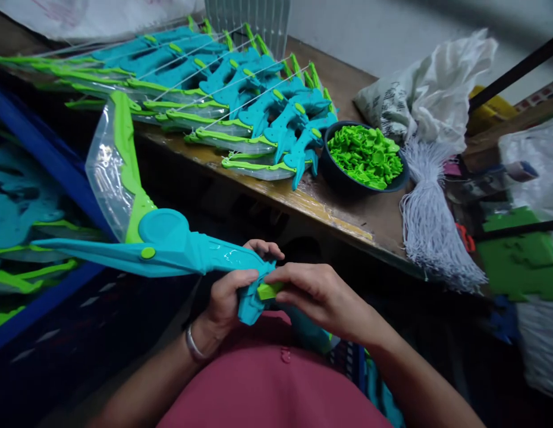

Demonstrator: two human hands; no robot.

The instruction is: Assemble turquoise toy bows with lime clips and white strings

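Observation:
A blue plastic toy bow (223, 252) with a green limb (125, 154) and a clear sheet stretches from the left toward my body. My left hand (225, 297) is wrapped round its middle, the thumb on top. At the same spot my right hand (316, 291) pinches a small bright green plastic piece (268, 290) against the blue body. Whether that piece is seated in the bow or just touching it, I cannot tell. The lower part of the bow (310, 330) is partly hidden behind my right hand and forearm.
Several similar toy bows (236, 89) lie in a row on the brown table (348, 217). A dark bowl (332, 169) of green plastic pieces (365, 154) stands by its edge, beside a bundle of white strings (432, 214). At left is a blue crate (49, 142) with more bows.

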